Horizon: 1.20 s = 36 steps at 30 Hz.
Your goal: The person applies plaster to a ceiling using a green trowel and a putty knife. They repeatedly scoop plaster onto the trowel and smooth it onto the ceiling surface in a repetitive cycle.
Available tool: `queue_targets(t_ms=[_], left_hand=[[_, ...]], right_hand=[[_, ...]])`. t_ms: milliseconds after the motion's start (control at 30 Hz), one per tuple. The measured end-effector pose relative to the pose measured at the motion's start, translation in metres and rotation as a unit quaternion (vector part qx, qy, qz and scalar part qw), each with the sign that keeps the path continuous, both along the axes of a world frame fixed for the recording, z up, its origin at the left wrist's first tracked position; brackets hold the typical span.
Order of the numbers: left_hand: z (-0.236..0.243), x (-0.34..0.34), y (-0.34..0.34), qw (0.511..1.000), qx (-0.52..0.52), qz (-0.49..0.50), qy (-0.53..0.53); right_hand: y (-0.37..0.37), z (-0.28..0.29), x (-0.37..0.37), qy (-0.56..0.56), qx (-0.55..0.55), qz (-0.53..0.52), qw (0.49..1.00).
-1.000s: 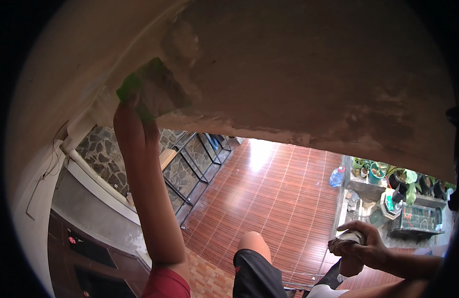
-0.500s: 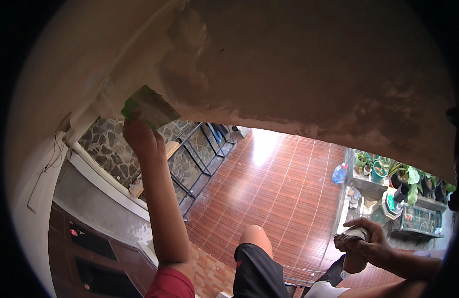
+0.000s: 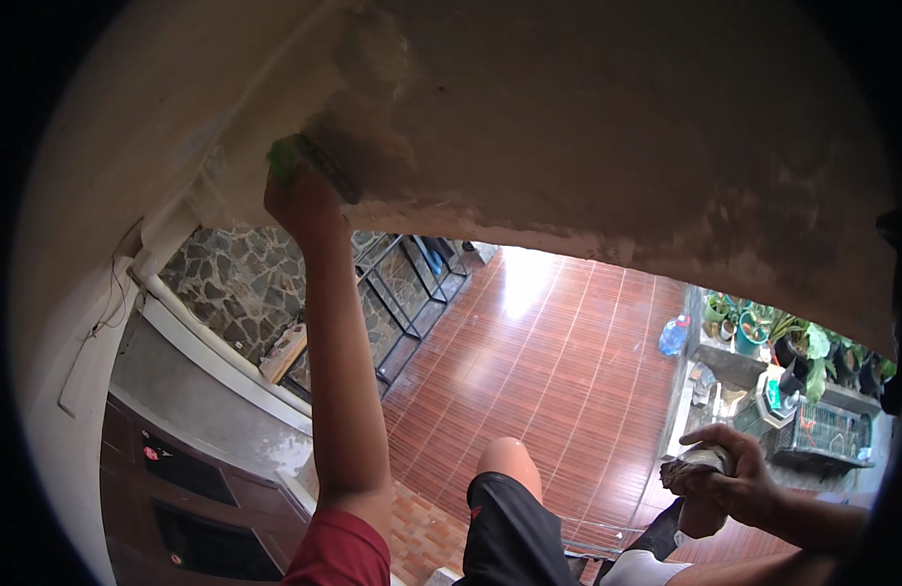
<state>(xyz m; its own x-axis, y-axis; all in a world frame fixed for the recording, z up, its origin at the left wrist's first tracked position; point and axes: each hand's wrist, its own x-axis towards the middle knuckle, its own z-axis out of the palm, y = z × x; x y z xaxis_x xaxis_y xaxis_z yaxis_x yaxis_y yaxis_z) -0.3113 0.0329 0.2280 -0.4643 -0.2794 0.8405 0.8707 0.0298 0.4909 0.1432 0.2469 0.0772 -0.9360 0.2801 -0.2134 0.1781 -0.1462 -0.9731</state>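
Note:
My left hand (image 3: 305, 207) is raised at the upper left, closed around a green scraper (image 3: 287, 156). The scraper's dark edge lies against the grey-brown plastered surface (image 3: 529, 127), seen tilted nearly edge-on. Darker, damp-looking patches and pale smears mark the plaster around it. At the lower right, my right hand (image 3: 739, 479) curls its fingers around a crumpled grey bundle (image 3: 693, 467) with a dark, lumpy end. What the bundle is made of I cannot make out.
Far below is a shiny red-brown tiled floor (image 3: 529, 391). A black metal frame (image 3: 402, 303) stands by a stone-clad wall (image 3: 241, 283). Potted plants (image 3: 754, 327), a blue plastic bottle (image 3: 674, 335) and a green crate (image 3: 822, 433) are at the right. My knee (image 3: 510, 464) shows below.
My left hand has moved up and slightly right along the plaster, and the scraper has turned from showing its broad face to nearly edge-on. My right hand keeps its hold on the bundle.

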Motion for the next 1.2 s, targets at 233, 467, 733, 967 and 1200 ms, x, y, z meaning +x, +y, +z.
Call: queue_targets(t_ms=[233, 467, 733, 967, 1200], left_hand=[[0.006, 0.016, 0.041, 0.994, -0.027, 0.071, 0.084], [0.010, 0.061, 0.089, 0.870, -0.168, 0.374, 0.273], [0.009, 0.158, 0.133, 0.999, -0.031, -0.012, -0.003], [-0.015, 0.116, 0.035, 0.973, 0.073, -0.212, 0.052], [-0.040, 0.041, -0.035, 0.877, 0.226, -0.420, -0.063]], right_hand=[[0.003, 0.004, 0.001, 0.000, 0.031, 0.012, 0.999], [0.007, 0.000, -0.001, 0.000, 0.043, 0.002, 0.999], [0.004, 0.012, -0.008, -0.001, 0.095, 0.051, 0.994], [0.008, 0.017, -0.004, 0.003, 0.102, 0.085, 0.991], [0.008, 0.003, 0.002, -0.019, 0.021, 0.036, 0.999]])
